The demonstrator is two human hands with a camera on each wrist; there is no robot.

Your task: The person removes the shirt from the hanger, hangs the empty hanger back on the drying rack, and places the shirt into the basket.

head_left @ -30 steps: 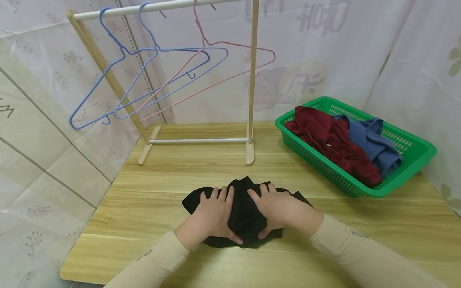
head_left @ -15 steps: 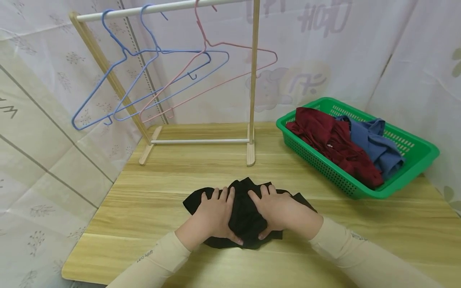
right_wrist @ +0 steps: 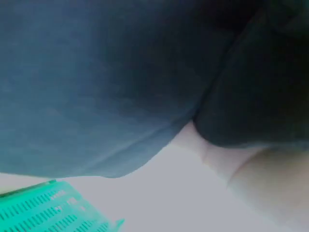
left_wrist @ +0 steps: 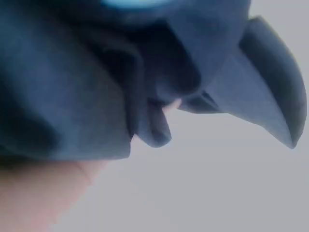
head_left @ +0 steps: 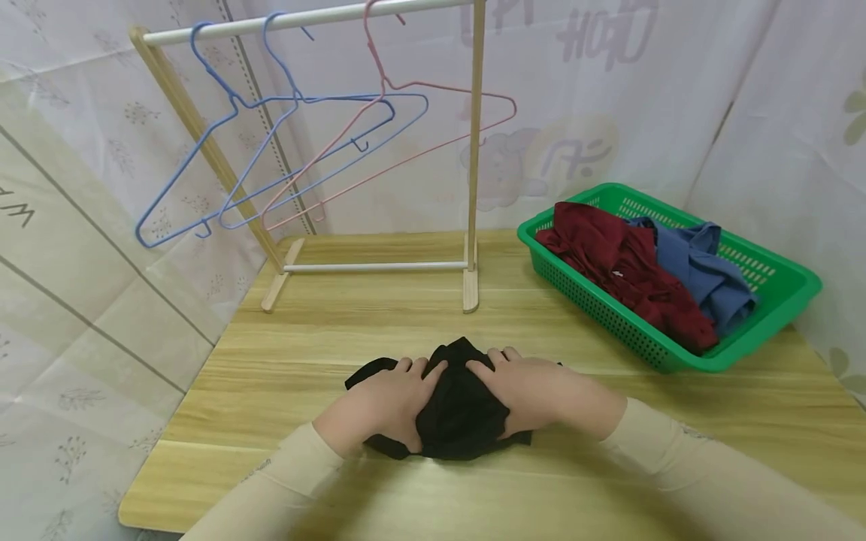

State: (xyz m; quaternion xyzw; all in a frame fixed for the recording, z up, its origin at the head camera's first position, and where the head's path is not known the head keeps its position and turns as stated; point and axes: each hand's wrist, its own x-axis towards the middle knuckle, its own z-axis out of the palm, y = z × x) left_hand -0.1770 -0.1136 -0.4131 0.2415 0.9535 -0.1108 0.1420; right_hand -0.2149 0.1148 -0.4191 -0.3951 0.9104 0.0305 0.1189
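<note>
A crumpled black garment (head_left: 461, 413) lies at the front middle of the wooden table, bunched between both hands. From its left side my left hand (head_left: 389, 402) grips it, the thumb tucked out of sight in the cloth. My right hand (head_left: 531, 391) holds the opposite side, fingers over the far folds and thumb also hidden. Dark folds of the garment (left_wrist: 72, 96) fill much of the left wrist view, where a fingertip peeks out between them. In the right wrist view the garment (right_wrist: 96, 106) hangs large across the top, beside part of the right hand (right_wrist: 227, 159).
A green basket (head_left: 595, 308) at the right holds a dark red garment (head_left: 629, 263) and a blue garment (head_left: 704, 270). Behind stands a wooden clothes rack (head_left: 471, 188) with two blue hangers (head_left: 183, 176) and a pink hanger (head_left: 433, 154). Patterned cloth (head_left: 609, 113) backs the table.
Both hands have closed further around the black garment, gathering its sides inward and lifting its edges. The thumbs, visible before on the near edge, are now covered by cloth.
</note>
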